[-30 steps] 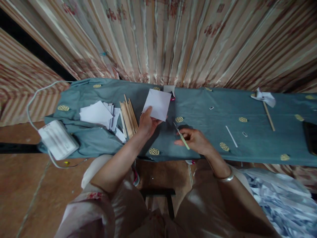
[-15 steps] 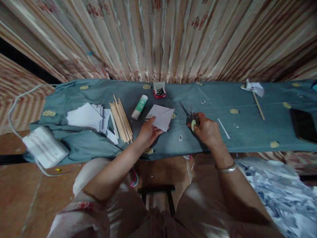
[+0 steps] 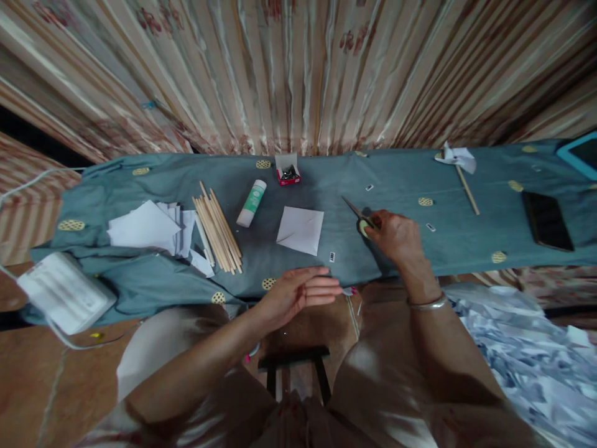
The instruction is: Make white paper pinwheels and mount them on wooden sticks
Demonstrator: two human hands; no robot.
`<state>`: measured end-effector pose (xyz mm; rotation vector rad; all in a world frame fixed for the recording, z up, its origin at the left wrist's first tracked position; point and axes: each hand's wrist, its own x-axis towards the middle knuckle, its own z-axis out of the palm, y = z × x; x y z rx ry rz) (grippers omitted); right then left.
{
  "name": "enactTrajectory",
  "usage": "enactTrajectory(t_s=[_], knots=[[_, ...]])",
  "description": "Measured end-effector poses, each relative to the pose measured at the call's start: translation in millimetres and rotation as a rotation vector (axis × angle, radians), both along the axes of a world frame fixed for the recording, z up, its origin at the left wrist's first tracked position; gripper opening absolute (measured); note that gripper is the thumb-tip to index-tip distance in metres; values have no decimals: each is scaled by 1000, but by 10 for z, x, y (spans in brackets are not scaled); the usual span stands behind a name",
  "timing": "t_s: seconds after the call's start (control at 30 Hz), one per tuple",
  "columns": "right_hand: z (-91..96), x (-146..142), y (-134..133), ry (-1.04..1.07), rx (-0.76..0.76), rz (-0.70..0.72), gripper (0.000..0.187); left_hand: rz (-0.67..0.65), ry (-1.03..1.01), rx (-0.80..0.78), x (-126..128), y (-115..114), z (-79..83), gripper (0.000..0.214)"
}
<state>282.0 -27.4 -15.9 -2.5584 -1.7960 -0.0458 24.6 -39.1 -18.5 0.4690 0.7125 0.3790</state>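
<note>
My left hand (image 3: 305,294) is off the table's front edge, palm turned sideways with the fingers stretched out and nothing in it. Just beyond it a white square of paper (image 3: 301,230) with crease or cut lines lies flat on the cloth. In my right hand (image 3: 398,236) is a pair of scissors (image 3: 357,210) with pale green handles, its blades pointing away to the left, low over the cloth. A green and white glue stick (image 3: 252,203) and a small red box of dark pins or tacks (image 3: 288,174) are behind the paper.
Wooden sticks (image 3: 219,233) and a stack of white paper (image 3: 144,227) lie left, near a white device (image 3: 68,292) with a cable. At right are a paper pinwheel on a stick (image 3: 459,160), a black phone (image 3: 546,221) and a blue-edged device (image 3: 581,152).
My left hand has let go of the paper square and drawn back toward me, opening out. The scissors in my right hand have swung to point further left. The view has shifted slightly.
</note>
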Motion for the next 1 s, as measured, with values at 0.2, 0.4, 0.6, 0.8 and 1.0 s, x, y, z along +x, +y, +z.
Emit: enactTrajectory(t_s=[0.2, 0.4, 0.6, 0.8, 1.0], knots=[[-21, 204, -13, 88, 84, 0, 23, -48, 354, 1198, -155, 215, -110, 29], [-115, -220, 126, 345, 455, 163, 50, -179, 739, 1843, -192, 608, -293, 32], [-365, -771, 367, 549, 377, 283, 69, -279, 797, 1889, -149, 599, -386, 36], [-431, -833, 423, 555, 352, 247, 63, -321, 809, 1830, -164, 603, -353, 35], [-464, -777, 482, 567, 348, 215, 56, -311, 776, 1803, -171, 592, -341, 34]])
